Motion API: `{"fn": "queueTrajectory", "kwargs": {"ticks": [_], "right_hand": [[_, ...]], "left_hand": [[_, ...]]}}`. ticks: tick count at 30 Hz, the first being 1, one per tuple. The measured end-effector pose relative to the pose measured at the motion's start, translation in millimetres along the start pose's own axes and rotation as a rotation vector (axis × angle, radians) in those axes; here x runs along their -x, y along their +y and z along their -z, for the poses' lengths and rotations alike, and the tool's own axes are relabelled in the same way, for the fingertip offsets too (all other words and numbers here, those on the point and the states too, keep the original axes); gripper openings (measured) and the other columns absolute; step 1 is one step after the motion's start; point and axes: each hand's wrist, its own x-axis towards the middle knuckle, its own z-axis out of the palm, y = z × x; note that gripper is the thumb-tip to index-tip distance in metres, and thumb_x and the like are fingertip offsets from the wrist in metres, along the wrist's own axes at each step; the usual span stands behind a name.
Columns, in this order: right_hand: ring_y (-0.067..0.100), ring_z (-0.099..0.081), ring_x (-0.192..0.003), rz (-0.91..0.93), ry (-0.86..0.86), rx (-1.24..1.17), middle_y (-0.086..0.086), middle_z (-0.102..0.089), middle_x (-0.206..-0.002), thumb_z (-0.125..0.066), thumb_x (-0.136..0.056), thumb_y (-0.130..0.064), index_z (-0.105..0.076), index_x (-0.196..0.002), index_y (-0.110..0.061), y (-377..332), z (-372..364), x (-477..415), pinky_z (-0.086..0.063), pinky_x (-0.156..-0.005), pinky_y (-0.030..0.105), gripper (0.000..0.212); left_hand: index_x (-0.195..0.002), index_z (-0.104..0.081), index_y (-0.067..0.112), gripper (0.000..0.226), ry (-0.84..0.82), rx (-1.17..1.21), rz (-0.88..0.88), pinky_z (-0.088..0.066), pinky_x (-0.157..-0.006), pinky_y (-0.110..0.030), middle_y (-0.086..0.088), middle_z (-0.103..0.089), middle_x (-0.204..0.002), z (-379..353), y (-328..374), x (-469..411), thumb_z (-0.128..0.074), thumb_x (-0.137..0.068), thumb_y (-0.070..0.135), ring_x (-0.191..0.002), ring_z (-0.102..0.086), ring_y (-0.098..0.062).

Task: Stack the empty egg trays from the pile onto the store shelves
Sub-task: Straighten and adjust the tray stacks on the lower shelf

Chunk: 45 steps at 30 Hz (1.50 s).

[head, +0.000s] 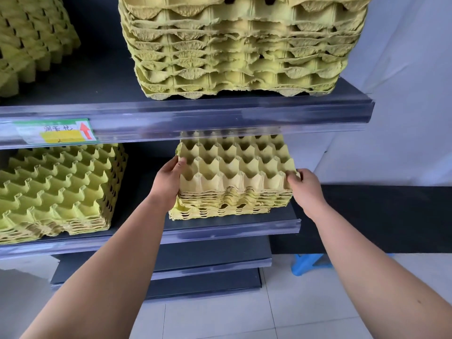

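Head view: hands curled, left hand [170,178] and right hand [306,185] gripping opposite edges of egg tray stack [234,167].

The egg trays [234,172] on the lower shelf look to me like moulded paper pulp: yellow, matt and fibrous, with rough, ragged rims. The taller stack [239,52] above reads the same, its torn edges fuzzier. I take the shelf boards [102,79] for painted metal, dark and matt. Each front edge carries a clear plastic strip [220,116], glossy and streaked with reflections. Behind one sits a paper label [53,130]. The floor tiles [256,309] are pale and smooth with a faint sheen. The blue stool [308,264] looks like plastic.
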Motion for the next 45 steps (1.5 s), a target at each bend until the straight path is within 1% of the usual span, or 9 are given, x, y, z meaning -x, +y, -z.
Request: {"fn": "queueTrajectory", "kwargs": {"ticks": [3,9,13,18,20,25,33,38,45], "right_hand": [[0.004,-0.056,-0.083,-0.017,-0.035,-0.030,-0.006,-0.063,-0.104,-0.045,-0.097,-0.044,-0.055,-0.114,-0.021,7,-4,4,-0.039,-0.062,0.023,0.031],[0.018,-0.059,-0.112,-0.157,-0.183,-0.209,-0.007,-0.065,-0.118,-0.047,-0.093,-0.049,-0.058,-0.121,-0.027,14,-7,0,-0.045,-0.101,0.047,0.036],[0.017,-0.066,-0.101,-0.106,-0.148,-0.242,-0.007,-0.072,-0.102,-0.051,-0.091,-0.042,-0.066,-0.105,-0.027,8,-6,-1,-0.050,-0.095,0.044,0.026],[-0.012,-0.062,-0.078,-0.038,-0.125,-0.249,-0.027,-0.070,-0.086,-0.050,-0.095,-0.038,-0.065,-0.098,-0.033,-7,-18,10,-0.045,-0.060,0.007,0.016],[-0.017,-0.059,-0.071,-0.031,-0.124,-0.247,-0.029,-0.069,-0.081,-0.050,-0.096,-0.035,-0.064,-0.100,-0.033,-17,-22,11,-0.039,-0.050,0.001,0.014],[-0.007,-0.060,-0.082,-0.068,-0.190,-0.162,-0.018,-0.067,-0.097,-0.047,-0.097,-0.037,-0.061,-0.112,-0.029,-15,-34,11,-0.040,-0.061,0.015,0.022],[0.009,-0.052,-0.110,-0.129,-0.240,-0.132,-0.012,-0.057,-0.124,-0.042,-0.096,-0.050,-0.046,-0.137,-0.027,-11,-40,13,-0.040,-0.088,0.029,0.048],[0.008,-0.062,-0.080,-0.170,-0.159,-0.229,-0.011,-0.067,-0.090,-0.046,-0.085,-0.033,-0.058,-0.095,-0.030,-20,-29,11,-0.044,-0.065,0.025,0.016],[0.023,-0.061,-0.104,-0.283,-0.195,-0.359,0.003,-0.061,-0.115,-0.054,-0.082,-0.043,-0.052,-0.117,-0.022,-9,8,27,-0.052,-0.088,0.046,0.040]], "left_hand": [[-0.129,-0.058,0.026,0.047,0.089,-0.140,0.070,-0.049,-0.066,-0.036,0.000,-0.068,-0.101,0,-2,-1,-0.052,-0.093,0.056,-0.072,-0.056,-0.022],[-0.132,-0.057,0.023,0.071,-0.087,-0.063,0.199,-0.039,-0.108,-0.050,-0.004,-0.064,-0.126,5,-17,4,-0.055,-0.078,0.070,-0.119,-0.057,-0.028],[-0.125,-0.062,0.018,0.065,-0.065,0.043,0.111,-0.043,-0.106,-0.047,-0.006,-0.069,-0.118,10,-16,6,-0.062,-0.073,0.057,-0.114,-0.061,-0.027],[-0.118,-0.064,0.017,0.050,-0.008,0.098,0.019,-0.056,-0.070,-0.031,-0.005,-0.075,-0.103,26,-15,9,-0.057,-0.081,0.050,-0.096,-0.071,-0.023],[-0.116,-0.064,0.017,0.045,0.016,0.094,0.005,-0.055,-0.074,-0.032,-0.004,-0.075,-0.102,31,-14,8,-0.055,-0.084,0.048,-0.097,-0.071,-0.022],[-0.116,-0.064,0.016,0.046,0.039,0.051,0.064,-0.049,-0.099,-0.045,-0.006,-0.074,-0.104,40,-23,6,-0.052,-0.088,0.049,-0.106,-0.067,-0.028],[-0.129,-0.059,0.022,0.068,-0.022,0.006,0.080,-0.044,-0.105,-0.048,0.001,-0.072,-0.115,36,-18,11,-0.049,-0.081,0.069,-0.109,-0.066,-0.022],[-0.124,-0.062,0.021,0.071,0.000,-0.018,0.073,-0.041,-0.107,-0.052,-0.003,-0.071,-0.115,38,-15,18,-0.052,-0.071,0.068,-0.112,-0.063,-0.026],[-0.126,-0.062,0.024,0.069,-0.046,-0.009,0.028,-0.040,-0.109,-0.049,0.000,-0.070,-0.119,27,-15,33,-0.050,-0.075,0.068,-0.116,-0.061,-0.021]]}}
